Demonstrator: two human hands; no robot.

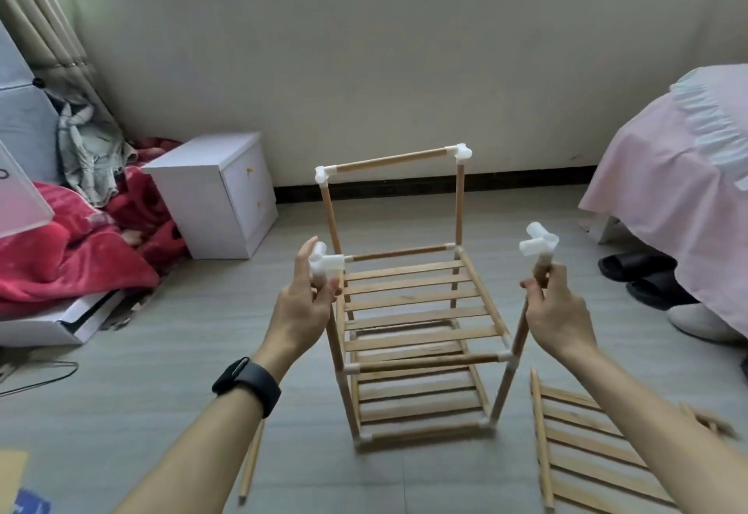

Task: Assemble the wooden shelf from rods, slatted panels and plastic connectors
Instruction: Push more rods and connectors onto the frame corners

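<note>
**Condition.** The shelf (pixel 413 311) stands on the floor (pixel 162 372) with two slatted tiers fitted. The top back rod (pixel 390 161) is seated between its two corner pieces. The top tier is open at the front, with no front rod and no panel.

**Hands.** The left hand (pixel 307 299) grips the left rod (pixel 336 335) just under the left connector (pixel 326 262). The right hand (pixel 554 303) pinches the right rod (pixel 520 331) just under the right connector (pixel 538 242).

**Hazards.**
- The right rod leans outward from its middle joint (pixel 504 356). More spread would likely lever that joint open or drop the middle tier's front edge.
- The open sockets of the two front connectors do not appear to face each other. A front rod forced in at that angle may jam, or twist a connector on its rod.
- Both hands hold high on a light frame. A sideways or forward pull could tip the shelf or rack it out of square.
- Downward pressure on one rod alone may unseat the bottom joints.

**Parts nearby.** The spare panel (pixel 587 449) lies on the floor to the right, near the shelf. A loose rod (pixel 251 461) lies to the left, under the left forearm. Releasing one upright to reach either part leaves that corner unsupported.
</note>
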